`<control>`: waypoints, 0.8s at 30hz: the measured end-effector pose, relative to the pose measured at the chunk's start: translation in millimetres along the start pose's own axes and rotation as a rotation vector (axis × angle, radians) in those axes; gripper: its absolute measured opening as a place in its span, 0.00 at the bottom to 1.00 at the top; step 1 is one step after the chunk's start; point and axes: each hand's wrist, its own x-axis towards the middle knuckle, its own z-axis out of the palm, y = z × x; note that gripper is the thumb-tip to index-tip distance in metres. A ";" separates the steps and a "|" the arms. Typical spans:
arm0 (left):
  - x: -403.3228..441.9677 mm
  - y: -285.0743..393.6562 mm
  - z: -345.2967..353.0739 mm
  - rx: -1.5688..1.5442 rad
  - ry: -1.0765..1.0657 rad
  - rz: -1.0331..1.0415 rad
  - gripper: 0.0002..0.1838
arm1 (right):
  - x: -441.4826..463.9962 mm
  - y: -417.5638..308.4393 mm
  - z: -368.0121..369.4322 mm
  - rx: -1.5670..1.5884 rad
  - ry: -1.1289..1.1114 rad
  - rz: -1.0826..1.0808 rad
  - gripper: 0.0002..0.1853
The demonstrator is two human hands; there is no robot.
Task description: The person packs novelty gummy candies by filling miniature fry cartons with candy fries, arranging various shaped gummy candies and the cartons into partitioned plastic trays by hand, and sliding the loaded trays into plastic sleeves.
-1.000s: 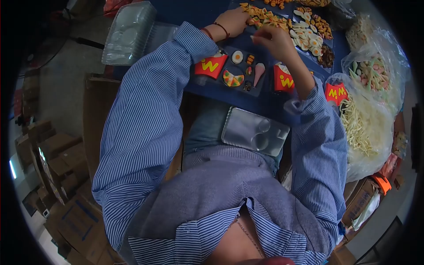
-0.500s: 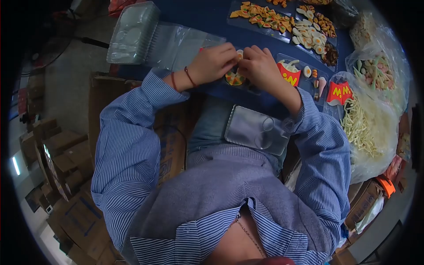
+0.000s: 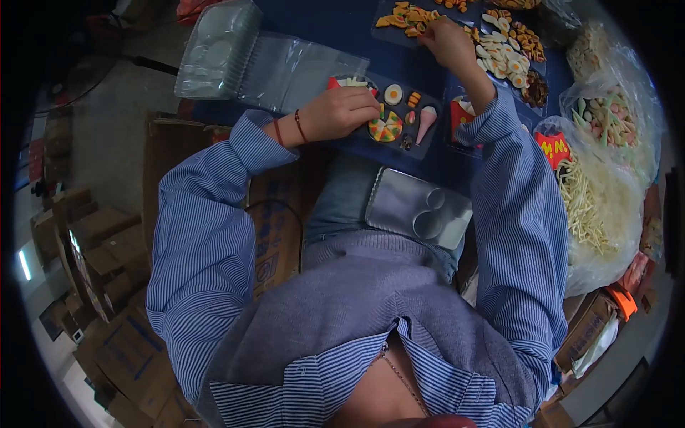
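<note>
My left hand (image 3: 342, 113) is curled at the left rim of a round toy pizza (image 3: 385, 127) made of small slices; its fingertips are partly hidden. The pizza lies in a clear plastic tray (image 3: 422, 148) with a toy fried egg (image 3: 393, 93), a pink-and-white toy ice cream cone (image 3: 426, 125) and small toy food pieces. A red box of toy fries (image 3: 351, 83) shows behind my left hand. Farther off, my right hand (image 3: 449, 44) reaches into a pile of orange toy pizza slices (image 3: 407, 18), thumb and fingertips pinched together on a slice.
A stack of clear plastic trays (image 3: 217, 50) stands at the left. Toy fried eggs (image 3: 508, 60) lie at the back right. Bags of toy fries (image 3: 585, 207) and other pieces (image 3: 606, 118) crowd the right edge. A clear plastic tray (image 3: 417, 207) rests on my lap.
My right hand has left the round pizza and moved up and right to the slice pile. My left hand has stayed near the pizza, shifting slightly left and down. The filled tray is less covered.
</note>
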 end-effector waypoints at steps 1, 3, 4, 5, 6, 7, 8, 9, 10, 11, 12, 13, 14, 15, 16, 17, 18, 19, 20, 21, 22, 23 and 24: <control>-0.5 0.5 -0.5 -0.007 -0.011 0.011 0.06 | -0.5 4.3 3.4 0.041 -0.022 0.005 0.12; -0.6 0.0 0.3 -0.015 -0.020 0.026 0.06 | -0.2 13.4 6.8 0.119 -0.058 0.018 0.12; -1.0 0.2 2.4 -0.023 -0.015 0.038 0.06 | -1.2 17.6 8.0 0.156 -0.077 0.025 0.13; -1.4 0.7 4.2 -0.032 -0.012 0.050 0.06 | -3.2 20.9 9.9 0.195 -0.096 0.035 0.13; -0.5 1.5 4.5 -0.034 -0.014 0.053 0.06 | -5.5 15.9 5.5 0.195 -0.095 0.039 0.13; 0.6 3.1 4.1 -0.025 -0.026 0.067 0.06 | -7.8 6.4 -0.9 0.150 -0.079 0.015 0.13; 1.4 5.1 3.5 -0.015 -0.039 0.080 0.07 | -8.8 -2.8 -7.7 0.107 -0.062 -0.009 0.12; 1.0 6.2 2.8 -0.015 -0.042 0.082 0.07 | -8.1 -3.2 -3.8 0.109 -0.060 -0.007 0.12; 0.4 7.0 1.4 -0.029 -0.066 0.065 0.07 | -6.2 -4.2 0.3 0.118 -0.053 -0.001 0.12; 0.3 7.8 0.2 -0.043 -0.090 0.049 0.08 | -3.4 -4.7 3.6 0.128 -0.045 0.004 0.12; 0.1 9.0 0.0 -0.038 -0.090 0.050 0.08 | 0.6 -0.9 9.0 0.129 -0.041 0.002 0.12; -0.3 10.0 -0.1 -0.027 -0.087 0.046 0.08 | 5.3 4.8 13.3 0.205 -0.071 0.014 0.13; -0.6 10.1 -0.2 -0.017 -0.085 0.042 0.08 | 7.3 11.8 16.7 0.282 -0.103 0.027 0.13; 4.2 8.9 -4.1 -0.012 -0.086 0.045 0.08 | 7.8 17.1 11.7 0.283 -0.097 0.027 0.13; 10.6 4.6 -8.1 -0.119 -0.148 -0.057 0.08 | 8.4 24.9 5.2 0.382 -0.098 0.075 0.13; 17.8 0.3 -10.5 -0.228 -0.209 -0.161 0.08 | 7.6 31.9 -0.1 0.480 -0.103 0.125 0.13; 29.1 -11.3 -11.0 -0.153 -0.166 -0.236 0.08 | 5.9 26.5 -8.0 0.478 -0.104 0.127 0.13; 42.5 -29.3 -9.5 -0.077 -0.123 -0.313 0.08 | -2.8 31.2 -19.1 0.532 -0.113 0.130 0.13; 56.2 -47.8 -6.9 0.031 -0.134 -0.416 0.08 | -6.4 37.3 -28.6 0.587 -0.120 0.133 0.12; 68.2 -69.4 -3.6 0.140 -0.143 -0.517 0.09 | -15.7 41.6 -42.3 0.640 -0.125 0.136 0.12; 73.4 -100.2 7.7 0.301 -0.100 -0.482 0.10 | -26.2 43.9 -58.2 0.693 -0.126 0.139 0.11; 77.2 -120.5 17.9 0.459 -0.056 -0.442 0.11 | -39.5 40.1 -76.0 0.745 -0.126 0.145 0.11; 84.7 -119.2 18.6 0.455 -0.056 -0.430 0.11 | -56.2 40.5 -95.0 0.796 -0.124 0.154 0.11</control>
